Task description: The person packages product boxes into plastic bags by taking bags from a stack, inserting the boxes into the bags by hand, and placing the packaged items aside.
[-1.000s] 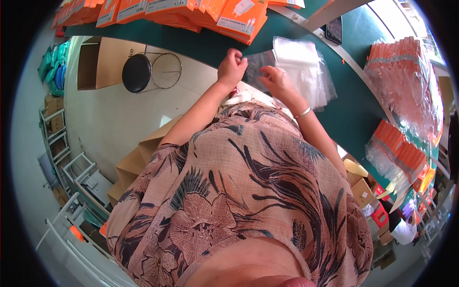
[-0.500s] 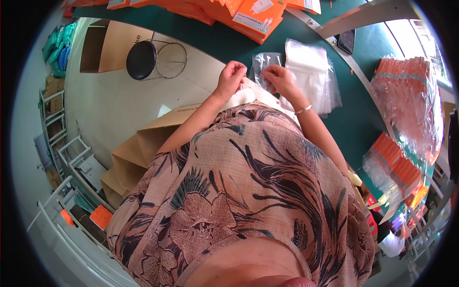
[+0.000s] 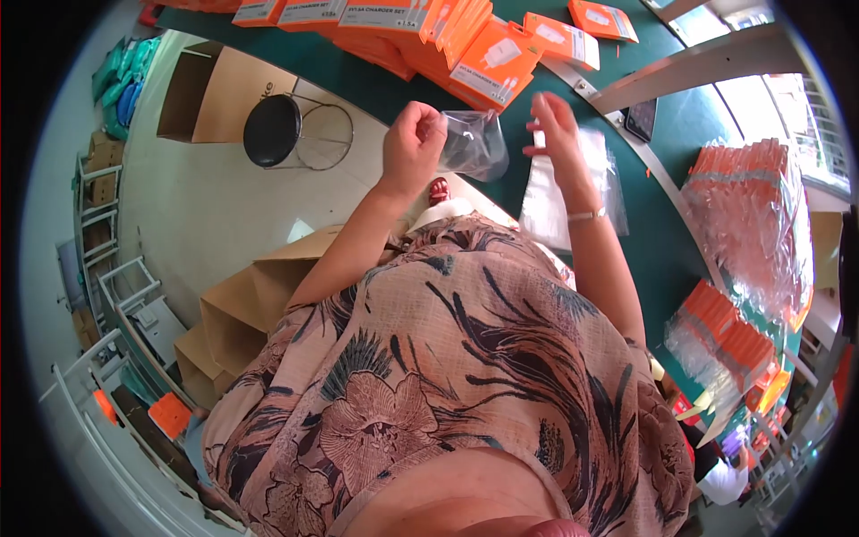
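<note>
Garment (image 3: 474,358): loose, printed with flowers and dark strokes, filling the foreground.
Left hand (image 3: 412,154): closed, thumb against fingers, grasping one edge of the clear bag.
Clear bag (image 3: 476,148): transparent, extending from the left hand toward the right, seen against the edge of the green table (image 3: 660,234).
Right hand (image 3: 559,134): released, fingers parted and slightly bent, apart from the clear bag; whether it touches the bag stack cannot be told.
Bracelet (image 3: 586,215): a pale band around the right wrist.
Bag stack (image 3: 546,208): flat clear sleeves on the table, partly hidden by the right hand and wrist.
Charger boxes (image 3: 497,58): orange and white, piled beyond the hands, a few lying separately at the right.
Phone (image 3: 641,119): dark-screened, right of the bag stack.
Wrapped packs (image 3: 750,210): orange, in clear film, in two groups along the table's right side.
Stool (image 3: 272,131): round, black-seated, on the floor at left.
Carton (image 3: 242,98): brown, open, beyond the stool.
</note>
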`<state>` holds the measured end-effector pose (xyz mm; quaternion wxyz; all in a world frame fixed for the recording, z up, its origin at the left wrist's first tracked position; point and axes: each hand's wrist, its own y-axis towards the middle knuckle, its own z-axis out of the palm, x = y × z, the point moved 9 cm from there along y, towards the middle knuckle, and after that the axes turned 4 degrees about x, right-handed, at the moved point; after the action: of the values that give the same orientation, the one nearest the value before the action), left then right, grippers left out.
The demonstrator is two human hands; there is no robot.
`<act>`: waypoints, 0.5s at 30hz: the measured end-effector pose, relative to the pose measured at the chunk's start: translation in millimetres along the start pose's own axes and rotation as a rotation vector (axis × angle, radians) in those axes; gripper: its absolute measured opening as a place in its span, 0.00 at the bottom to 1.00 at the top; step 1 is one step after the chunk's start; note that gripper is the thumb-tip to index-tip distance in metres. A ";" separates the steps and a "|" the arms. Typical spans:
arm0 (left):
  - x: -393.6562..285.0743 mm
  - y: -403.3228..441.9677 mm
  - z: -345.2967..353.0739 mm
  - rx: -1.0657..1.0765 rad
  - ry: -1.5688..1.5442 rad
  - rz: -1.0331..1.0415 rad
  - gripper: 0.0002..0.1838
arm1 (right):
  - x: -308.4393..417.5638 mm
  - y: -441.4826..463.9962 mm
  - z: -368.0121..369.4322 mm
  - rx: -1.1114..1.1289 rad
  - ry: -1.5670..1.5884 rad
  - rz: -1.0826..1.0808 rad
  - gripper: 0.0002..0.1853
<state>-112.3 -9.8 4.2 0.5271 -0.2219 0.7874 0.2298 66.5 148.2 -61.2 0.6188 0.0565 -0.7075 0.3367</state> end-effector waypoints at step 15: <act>70.5 -18.4 96.2 0.392 0.016 -0.169 0.07 | 31.0 63.5 19.1 0.051 -0.373 -0.101 0.30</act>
<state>-55.7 25.4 -96.4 0.5715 -0.1822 0.7997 0.0256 11.9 196.9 -58.8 0.4913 0.1690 -0.7975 0.3067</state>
